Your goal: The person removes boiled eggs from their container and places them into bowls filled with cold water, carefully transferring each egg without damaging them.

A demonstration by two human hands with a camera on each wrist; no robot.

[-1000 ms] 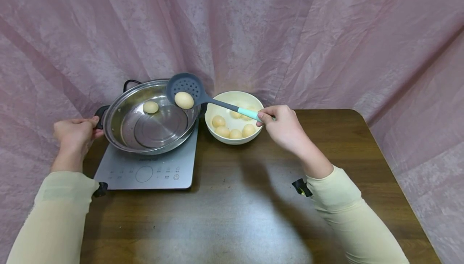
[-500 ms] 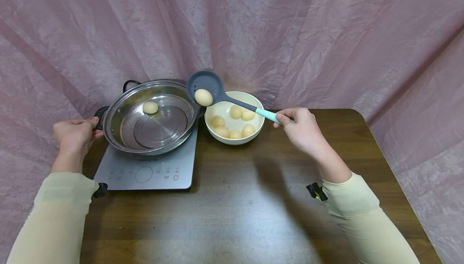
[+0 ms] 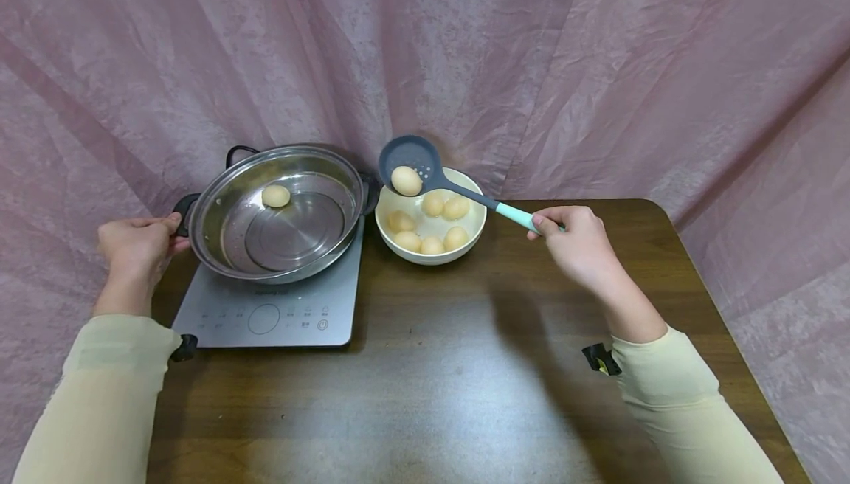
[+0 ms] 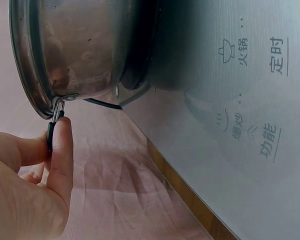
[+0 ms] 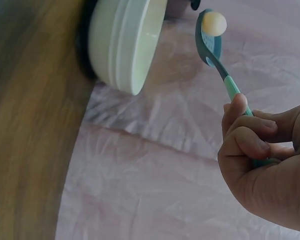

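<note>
My right hand grips the mint handle of a grey slotted spoon. One egg lies in the spoon's head, which hangs over the back left rim of a cream bowl. Several eggs sit inside that bowl. At the left, my left hand pinches the black side handle of a wide steel pot. A single egg rests on the pot's floor. In the right wrist view the spoon and its egg are held clear of the bowl.
Beneath the pot is a silver induction cooker with touch controls. The bowl stands just right of the pot on a brown wooden table. A pink curtain hangs close behind everything.
The right hand has moved right, carrying the slotted spoon and its egg from above the pot's right side to above the bowl. The left hand and the pot look the same.
</note>
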